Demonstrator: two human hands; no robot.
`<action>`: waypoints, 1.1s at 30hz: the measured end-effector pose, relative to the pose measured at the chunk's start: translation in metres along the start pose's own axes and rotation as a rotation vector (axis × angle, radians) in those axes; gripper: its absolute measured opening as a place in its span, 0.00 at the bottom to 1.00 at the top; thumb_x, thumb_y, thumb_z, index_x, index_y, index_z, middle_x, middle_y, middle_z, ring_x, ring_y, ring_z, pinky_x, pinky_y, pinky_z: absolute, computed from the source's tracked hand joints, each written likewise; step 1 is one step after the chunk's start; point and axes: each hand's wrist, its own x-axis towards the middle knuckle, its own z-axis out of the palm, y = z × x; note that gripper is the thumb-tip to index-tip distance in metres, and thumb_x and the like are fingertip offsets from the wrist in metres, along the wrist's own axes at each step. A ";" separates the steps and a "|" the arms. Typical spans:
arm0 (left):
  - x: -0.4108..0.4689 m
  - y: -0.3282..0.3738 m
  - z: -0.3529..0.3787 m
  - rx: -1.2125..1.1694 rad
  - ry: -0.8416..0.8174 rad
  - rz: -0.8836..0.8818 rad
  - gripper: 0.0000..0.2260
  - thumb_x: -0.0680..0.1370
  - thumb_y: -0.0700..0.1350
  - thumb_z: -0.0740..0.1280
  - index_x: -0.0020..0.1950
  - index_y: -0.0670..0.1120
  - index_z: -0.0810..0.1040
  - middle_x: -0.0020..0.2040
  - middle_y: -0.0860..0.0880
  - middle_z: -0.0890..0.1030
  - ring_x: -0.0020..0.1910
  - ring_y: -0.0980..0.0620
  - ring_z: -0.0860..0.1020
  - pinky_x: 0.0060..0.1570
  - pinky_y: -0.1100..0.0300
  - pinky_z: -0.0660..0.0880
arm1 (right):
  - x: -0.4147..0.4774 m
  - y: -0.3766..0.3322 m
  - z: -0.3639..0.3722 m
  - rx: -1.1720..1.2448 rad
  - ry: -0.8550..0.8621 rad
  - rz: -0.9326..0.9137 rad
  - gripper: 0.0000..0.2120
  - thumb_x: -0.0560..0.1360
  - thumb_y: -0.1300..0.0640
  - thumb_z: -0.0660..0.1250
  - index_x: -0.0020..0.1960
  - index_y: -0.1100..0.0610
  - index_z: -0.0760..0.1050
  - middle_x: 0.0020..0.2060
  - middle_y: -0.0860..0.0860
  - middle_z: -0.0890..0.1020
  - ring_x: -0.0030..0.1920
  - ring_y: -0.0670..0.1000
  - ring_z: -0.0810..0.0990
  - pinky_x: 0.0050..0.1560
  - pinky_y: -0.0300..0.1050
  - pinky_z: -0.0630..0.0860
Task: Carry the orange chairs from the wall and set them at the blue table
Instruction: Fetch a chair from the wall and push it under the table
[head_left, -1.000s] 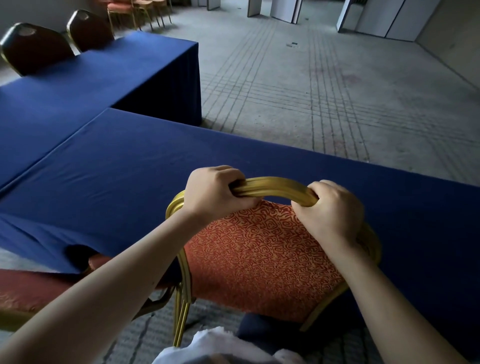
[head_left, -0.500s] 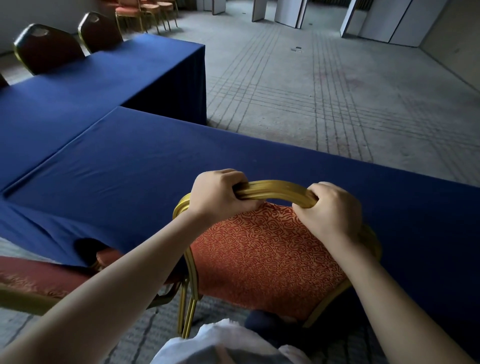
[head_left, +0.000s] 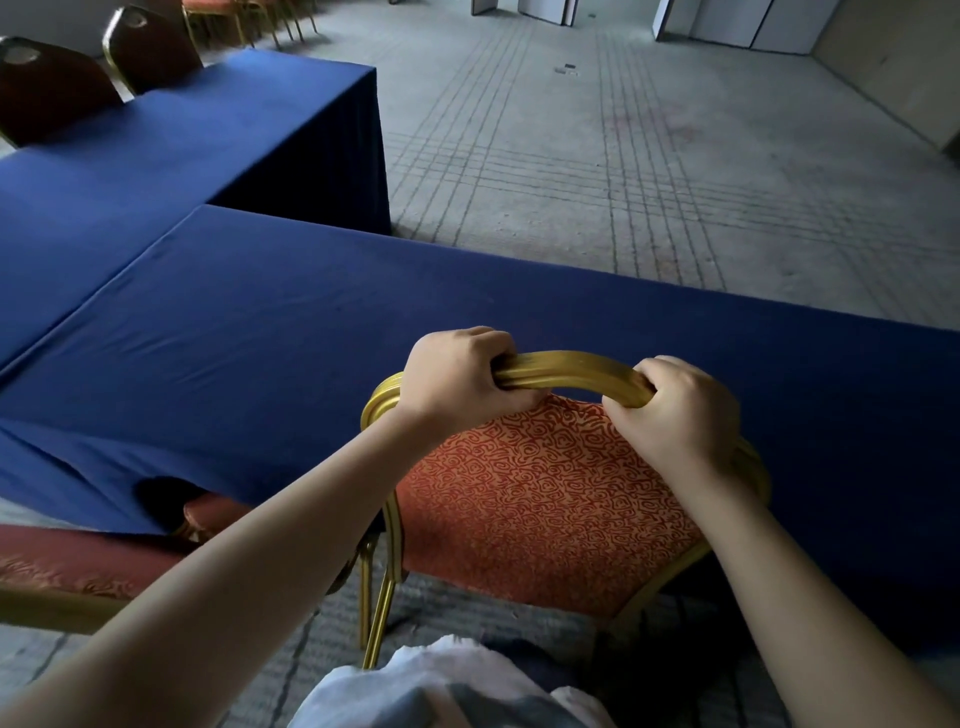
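An orange chair (head_left: 540, 499) with a gold frame and a patterned back stands directly in front of me, its back facing me at the near edge of the blue table (head_left: 291, 332). My left hand (head_left: 457, 379) grips the top rail of the chair's back on the left. On the right of that gold rail, my right hand (head_left: 680, 410) is closed around it. The chair's seat is hidden under the tablecloth.
Another orange chair (head_left: 67, 566) sits at the table to my left. A second blue table (head_left: 156, 140) joins on the left, with two dark-backed chairs (head_left: 150, 47) behind it. More chairs (head_left: 244, 15) stand far back. Bare grey floor (head_left: 649, 171) lies beyond the table.
Both hands keep their grip on the chair's top rail. The view has shifted slightly, and the chair sits a little closer to the table.
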 end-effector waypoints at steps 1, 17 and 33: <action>-0.001 0.000 -0.001 0.002 -0.011 -0.009 0.15 0.67 0.63 0.71 0.34 0.54 0.73 0.29 0.56 0.74 0.26 0.57 0.70 0.25 0.66 0.61 | 0.000 -0.001 0.001 0.001 -0.004 0.000 0.17 0.68 0.54 0.70 0.26 0.54 0.65 0.23 0.46 0.68 0.23 0.47 0.65 0.25 0.36 0.57; -0.091 0.040 -0.029 0.117 -0.240 -0.069 0.20 0.70 0.69 0.64 0.37 0.51 0.71 0.35 0.55 0.73 0.32 0.55 0.71 0.27 0.61 0.62 | -0.095 -0.023 -0.034 0.094 -0.027 -0.036 0.20 0.68 0.54 0.70 0.27 0.53 0.60 0.23 0.45 0.64 0.25 0.45 0.59 0.27 0.36 0.50; -0.275 0.088 -0.066 0.032 -0.653 -0.248 0.26 0.62 0.70 0.71 0.49 0.56 0.71 0.48 0.57 0.73 0.54 0.52 0.73 0.49 0.56 0.71 | -0.293 -0.067 -0.073 0.083 -0.160 -0.062 0.14 0.68 0.48 0.74 0.33 0.55 0.73 0.31 0.49 0.74 0.34 0.52 0.74 0.32 0.40 0.61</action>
